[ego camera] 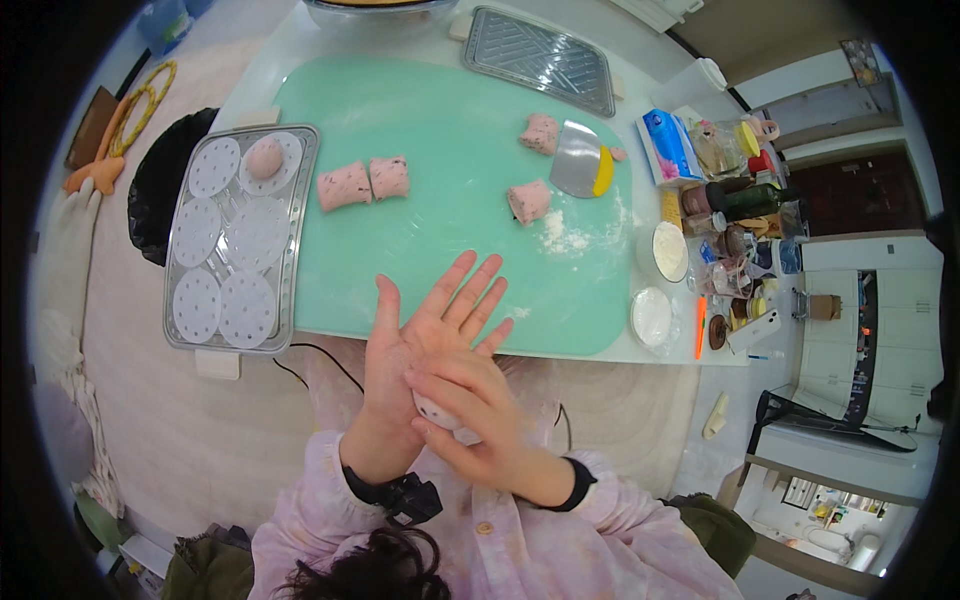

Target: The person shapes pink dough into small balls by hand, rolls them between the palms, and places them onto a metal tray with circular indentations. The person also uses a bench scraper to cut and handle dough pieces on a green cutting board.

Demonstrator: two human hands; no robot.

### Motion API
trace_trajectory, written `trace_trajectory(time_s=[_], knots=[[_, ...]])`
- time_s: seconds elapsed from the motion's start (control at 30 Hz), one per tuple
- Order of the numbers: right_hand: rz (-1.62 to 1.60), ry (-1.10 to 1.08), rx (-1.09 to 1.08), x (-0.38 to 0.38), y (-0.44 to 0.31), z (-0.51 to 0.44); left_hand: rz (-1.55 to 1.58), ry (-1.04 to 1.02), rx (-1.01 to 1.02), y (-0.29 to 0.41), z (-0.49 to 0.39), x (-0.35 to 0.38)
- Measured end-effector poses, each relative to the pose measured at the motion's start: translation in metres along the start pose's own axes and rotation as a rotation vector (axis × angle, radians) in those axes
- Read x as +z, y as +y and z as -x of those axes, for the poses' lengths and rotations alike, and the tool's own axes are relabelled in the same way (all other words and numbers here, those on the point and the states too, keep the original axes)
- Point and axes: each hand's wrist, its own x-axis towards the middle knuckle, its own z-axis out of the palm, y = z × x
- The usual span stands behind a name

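Observation:
Fingers spread, my left hand (420,337) is turned palm up in front of the mat's near edge. My right hand (487,427) cups a pale pink dough ball (435,411) with dark specks, pressing it against the heel of the left palm; its fingers hide part of the ball. Beyond lies a green silicone mat (450,240). Two pink dough pieces (345,186) sit at its left, and a second pair, one nearer (529,201), at its right. A dough scraper (577,154) with a yellow handle rests beside these. Loose flour (562,236) dusts the mat there.
At left, a metal tray (306,225) carries perforated paper rounds (197,306), one bearing a dough ball (265,157). Another tray (540,60) lies at the far edge. A flour bowl (670,251), a white dish (651,316), a tissue pack (667,146) and several jars crowd the right.

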Motion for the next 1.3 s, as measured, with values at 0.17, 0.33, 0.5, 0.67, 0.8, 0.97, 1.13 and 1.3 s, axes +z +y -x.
trace_trajectory(time_s=[0.17, 0.33, 0.5, 0.67, 0.8, 0.97, 1.13, 1.3], knots=[[0.462, 0.043, 0.016, -0.023, 0.032, -0.023, -0.014, 0.092, -0.19, -0.023, 0.001, 0.005], [0.022, -0.073, 0.065, 0.003, 0.016, -0.023, -0.192, -0.046, -0.074, 0.001, -0.02, -0.015], [0.198, -0.084, -0.027, -0.018, 0.025, -0.021, 0.106, -0.051, -0.083, 0.003, -0.015, -0.01], [0.167, 0.093, 0.13, -0.011, 0.035, -0.023, -0.001, -0.015, -0.095, -0.009, -0.034, 0.0], [0.09, -0.035, 0.027, -0.007, 0.021, -0.028, -0.05, -0.104, 0.1, 0.004, -0.042, -0.007], [0.286, 0.146, 0.303, -0.023, 0.028, -0.035, 0.187, 0.132, -0.132, -0.033, -0.029, -0.002], [0.17, -0.142, 0.023, -0.012, 0.03, -0.024, 0.056, 0.063, 0.008, -0.027, -0.035, -0.019], [0.357, -0.08, 0.03, -0.012, 0.028, -0.028, 0.282, 0.069, -0.209, -0.021, -0.028, -0.019]])
